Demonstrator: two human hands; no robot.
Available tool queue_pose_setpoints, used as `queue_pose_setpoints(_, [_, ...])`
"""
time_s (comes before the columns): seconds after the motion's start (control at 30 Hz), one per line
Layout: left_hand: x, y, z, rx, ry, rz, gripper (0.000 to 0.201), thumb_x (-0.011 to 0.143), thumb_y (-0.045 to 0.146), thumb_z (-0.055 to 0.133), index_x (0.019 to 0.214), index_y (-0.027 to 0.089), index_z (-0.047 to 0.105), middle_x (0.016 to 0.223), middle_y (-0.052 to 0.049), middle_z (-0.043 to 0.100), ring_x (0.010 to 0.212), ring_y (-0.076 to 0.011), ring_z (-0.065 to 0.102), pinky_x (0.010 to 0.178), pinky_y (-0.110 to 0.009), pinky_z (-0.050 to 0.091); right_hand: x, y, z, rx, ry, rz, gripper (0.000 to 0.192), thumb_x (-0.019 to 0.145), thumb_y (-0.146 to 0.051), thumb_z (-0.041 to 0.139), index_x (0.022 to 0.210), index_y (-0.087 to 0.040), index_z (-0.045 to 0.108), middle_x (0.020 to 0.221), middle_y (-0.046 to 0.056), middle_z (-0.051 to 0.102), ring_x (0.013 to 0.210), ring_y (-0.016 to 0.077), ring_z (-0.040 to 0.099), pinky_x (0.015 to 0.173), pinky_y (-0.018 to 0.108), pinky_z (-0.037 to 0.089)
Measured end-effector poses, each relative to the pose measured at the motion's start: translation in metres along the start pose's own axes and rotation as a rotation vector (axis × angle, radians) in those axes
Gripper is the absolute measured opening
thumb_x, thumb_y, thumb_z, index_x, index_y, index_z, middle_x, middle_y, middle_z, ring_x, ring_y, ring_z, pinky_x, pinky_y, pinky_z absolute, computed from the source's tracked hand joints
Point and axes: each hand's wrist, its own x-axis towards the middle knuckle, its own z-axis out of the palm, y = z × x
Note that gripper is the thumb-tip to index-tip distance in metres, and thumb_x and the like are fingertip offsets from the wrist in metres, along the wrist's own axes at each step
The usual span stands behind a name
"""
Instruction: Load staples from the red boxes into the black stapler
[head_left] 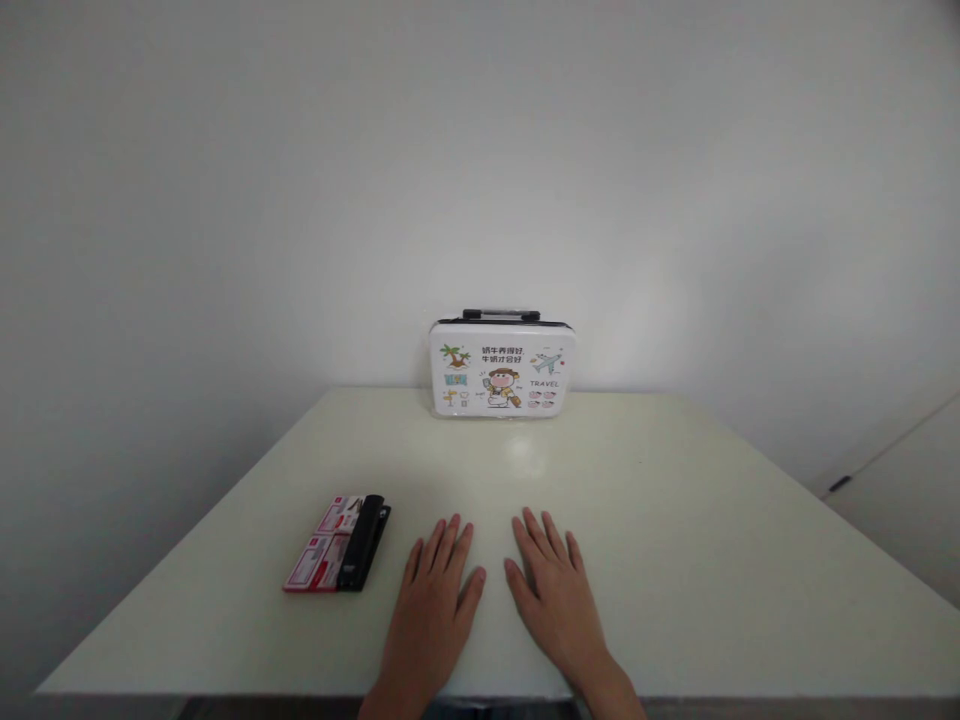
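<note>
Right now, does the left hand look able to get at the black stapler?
Likely yes: the left hand lies palm down on the table, the black stapler is close by on its left, and nothing visible stands between them.

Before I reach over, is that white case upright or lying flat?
Upright: the white case stands on the table, its handle on top, its printed side facing the camera.

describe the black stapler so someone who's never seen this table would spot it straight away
On the pale table, find the person's left hand, lying palm down. To the left of it are red-and-white packs, with the stapler along their right side, between them and the hand. It is long, narrow and black, while the packs beside it are brightly printed.
</note>
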Motion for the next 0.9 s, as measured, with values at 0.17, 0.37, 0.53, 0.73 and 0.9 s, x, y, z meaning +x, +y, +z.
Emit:
queue_pose_setpoints(0.17, [0.0011,-0.0011,0.0007,-0.003,0.015,0.005,0.058,0.105,0.045,0.039,0.16,0.033,0.025,0.167,0.0,0.027,0.155,-0.0245,0.024,0.123,-0.055,0.031,0.0005,0.0012,0.0009,-0.008,0.008,-0.008,0.057,0.105,-0.049,0.033,0.16,-0.032,0.028,0.167,-0.005,0.019,0.156,0.0258,0.012,0.126,0.056,0.016])
queue_pose_setpoints(0.37, [0.0007,-0.001,-0.0003,-0.006,0.007,0.003,0.058,0.106,0.045,0.038,0.16,0.033,0.022,0.167,0.0,0.026,0.155,-0.0239,0.022,0.124,-0.054,0.03,0.0006,0.0006,0.0016,-0.016,-0.001,-0.003,0.058,0.105,-0.05,0.033,0.16,-0.031,0.028,0.167,-0.005,0.019,0.156,0.0263,0.012,0.126,0.057,0.016])
queue_pose_setpoints(0.53, [0.0006,-0.0017,0.0013,-0.001,0.0,0.001,0.058,0.106,0.044,0.036,0.161,0.033,0.022,0.168,0.001,0.025,0.155,-0.0228,0.021,0.124,-0.054,0.03,0.0,-0.0007,-0.0001,-0.012,0.003,-0.002,0.058,0.105,-0.051,0.031,0.16,-0.032,0.029,0.167,-0.006,0.02,0.156,0.026,0.013,0.126,0.057,0.017])
queue_pose_setpoints(0.73, [0.0009,-0.0012,0.0005,-0.009,0.026,0.013,0.058,0.105,0.044,0.04,0.16,0.033,0.025,0.166,0.0,0.03,0.154,-0.0245,0.025,0.123,-0.054,0.031,0.0001,0.0003,0.0001,-0.005,0.005,-0.001,0.058,0.105,-0.05,0.033,0.16,-0.032,0.029,0.167,-0.005,0.021,0.156,0.0261,0.013,0.126,0.057,0.016])
queue_pose_setpoints(0.9, [0.0007,-0.001,0.0007,-0.012,0.023,0.008,0.058,0.105,0.043,0.039,0.16,0.032,0.024,0.167,-0.001,0.029,0.154,-0.0243,0.025,0.123,-0.054,0.03,-0.0002,0.0005,0.0014,-0.003,0.006,0.001,0.058,0.105,-0.051,0.033,0.159,-0.033,0.029,0.167,-0.004,0.021,0.156,0.0265,0.013,0.126,0.057,0.016])
